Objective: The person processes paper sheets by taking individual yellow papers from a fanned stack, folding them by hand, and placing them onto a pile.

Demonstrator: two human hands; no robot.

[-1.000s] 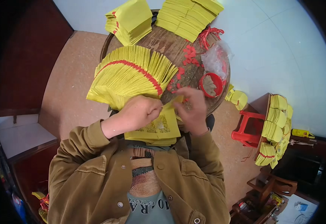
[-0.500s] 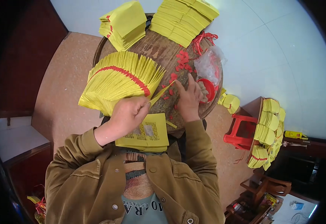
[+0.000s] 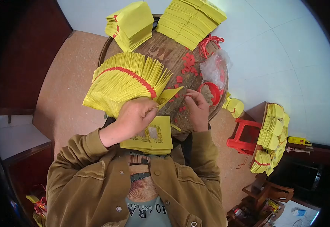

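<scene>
At a round wooden tabletop (image 3: 165,49), a person in a brown jacket (image 3: 85,189) handles yellow paper with two bare hands. A broad fan of yellow paper (image 3: 119,87), crossed by a curved red band (image 3: 139,78), spreads over the left side, its lower edge reaching the left hand. Two yellow stacks stand at the far edge, one at left (image 3: 133,24) and a wider one at right (image 3: 189,22). Close to the person's body sits a printed yellow pile (image 3: 157,130). A crumpled clear plastic bag (image 3: 213,68) lies near the right edge. The left hand (image 3: 134,113) is curled into a fist, its grip clamped on the near end of a yellow sheet (image 3: 168,95). That sheet slants up and rightward out of the grip, beside the fan, its free tip just short of the right hand (image 3: 199,111). There the fingers are bent, thumb near forefinger; whether this grip pinches anything cannot be told. A red bowl (image 3: 217,94) sits just beyond, with small red scraps (image 3: 189,62) scattered on the wood.
</scene>
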